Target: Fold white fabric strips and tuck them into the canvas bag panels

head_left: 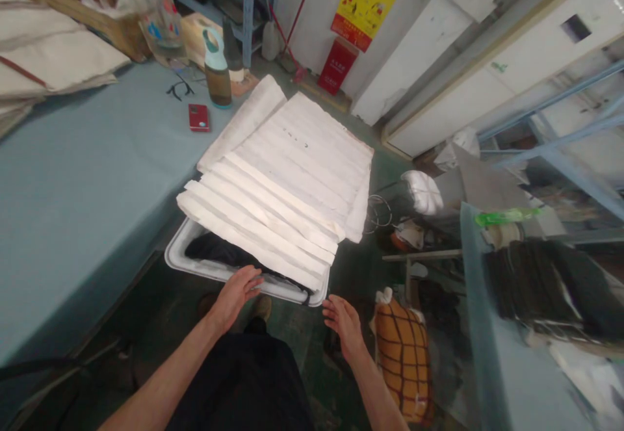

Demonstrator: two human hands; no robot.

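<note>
A white plastic bin [178, 263] stands in front of me beside the blue-green table, with dark cloth [214, 249] inside it. Long cream-white folded sheets [292, 171], cloth or paper, lie layered across its top and cover most of the opening. At the bin's near rim is my left hand [238, 294], fingers loosely extended and holding nothing I can see. My right hand [344, 320] hovers by the near right corner, its fingers apart and slightly curled, with nothing visible in them.
On the left table [121, 177] are a red box [199, 117], a bottle [217, 77], a glass jar [158, 21] and a carton. To the right, a plaid cushion [402, 353] sits low, near a second table with dark folded cloth [546, 288].
</note>
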